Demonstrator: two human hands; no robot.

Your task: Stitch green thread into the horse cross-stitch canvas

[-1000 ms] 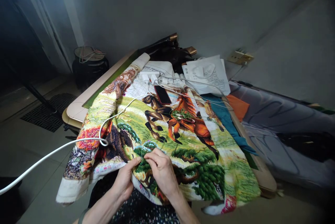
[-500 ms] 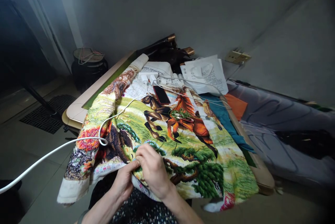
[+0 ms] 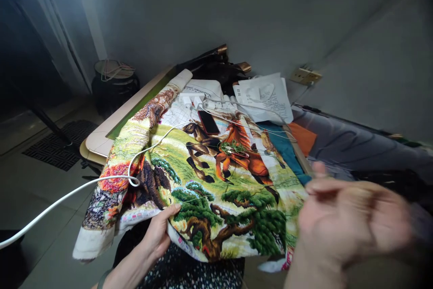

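Left hand pinches the near edge of the embroidered cloth at 7 o'clock, thumb on top, fingers under: grip clamped on the cloth. Right hand is raised at 4 o'clock, blurred, off the cloth; can't tell its grip. The cloth with horses and trees is spread over the table, center frame. Red phone lies on the cloth at 12 o'clock. White cable runs off toward 9 o'clock.
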